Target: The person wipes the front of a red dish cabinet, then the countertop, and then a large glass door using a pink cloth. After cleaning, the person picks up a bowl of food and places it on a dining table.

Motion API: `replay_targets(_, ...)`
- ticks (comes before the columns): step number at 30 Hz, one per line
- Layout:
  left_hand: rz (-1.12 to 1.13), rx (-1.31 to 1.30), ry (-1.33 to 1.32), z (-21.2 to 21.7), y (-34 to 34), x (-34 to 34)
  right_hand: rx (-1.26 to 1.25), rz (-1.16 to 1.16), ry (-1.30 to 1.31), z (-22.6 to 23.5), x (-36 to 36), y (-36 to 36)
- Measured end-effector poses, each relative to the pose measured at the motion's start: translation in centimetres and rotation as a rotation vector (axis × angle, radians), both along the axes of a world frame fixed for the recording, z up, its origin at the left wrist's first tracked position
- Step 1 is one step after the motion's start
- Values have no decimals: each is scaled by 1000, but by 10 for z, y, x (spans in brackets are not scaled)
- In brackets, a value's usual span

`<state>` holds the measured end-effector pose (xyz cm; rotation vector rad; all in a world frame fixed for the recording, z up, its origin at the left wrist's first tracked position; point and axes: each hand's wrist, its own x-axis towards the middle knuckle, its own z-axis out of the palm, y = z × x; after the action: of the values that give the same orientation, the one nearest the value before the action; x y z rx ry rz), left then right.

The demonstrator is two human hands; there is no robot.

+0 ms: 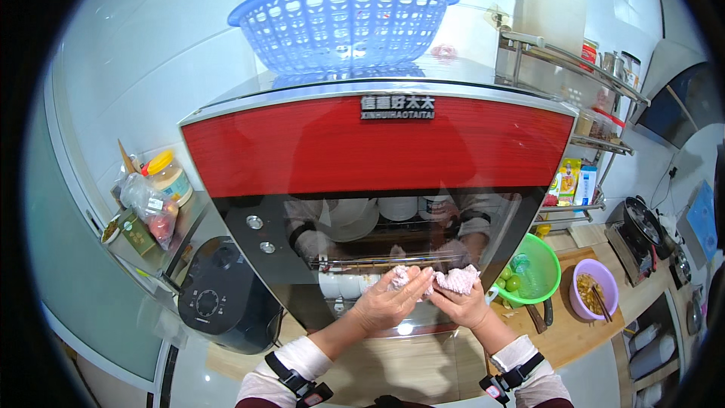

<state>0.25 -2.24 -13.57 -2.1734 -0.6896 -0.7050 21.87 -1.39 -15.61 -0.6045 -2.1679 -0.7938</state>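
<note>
At top centre we see a blue plastic basket (343, 19). At left we note a yellow-lidded jar (171, 175) and, below it, a black appliance with a dial (219, 295). At right we find a green colander (538, 268), a purple bowl (595, 289) and a metal rack (581, 98).

Two hands, left hand (389, 304) and right hand (462, 306), both on one pink cloth (445, 279) at lower centre. One red cabinet (377, 143) with two round knobs (254, 222). One blue basket (343, 19) at top. One green basket (540, 268), one purple bowl (596, 291) at right. One black cooker (219, 295) lower left. One yellow-lidded jar (170, 174) at left.
</note>
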Motion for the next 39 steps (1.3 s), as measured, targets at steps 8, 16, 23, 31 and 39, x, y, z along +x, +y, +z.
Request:
replay_targets(8, -20, -32, 185, -34, -2, 19, -129, -104, 3, -56, 22, -11)
replay_targets(16, 46, -148, 311, -65, -13, -37, -222, -24, 10, -85, -23, -16)
replay_targets(23, -79, -356, 100, -91, -26, -116, -269, 67, -70, -94, -93, -15)
replay_targets(31, 112, -688, -189, -110, -73, -187, -481, 172, -71, -118, -185, -28)
replay_targets(39, -71, -1248, -366, -187, -116, -141, -933, 158, -252, -177, -122, -78)
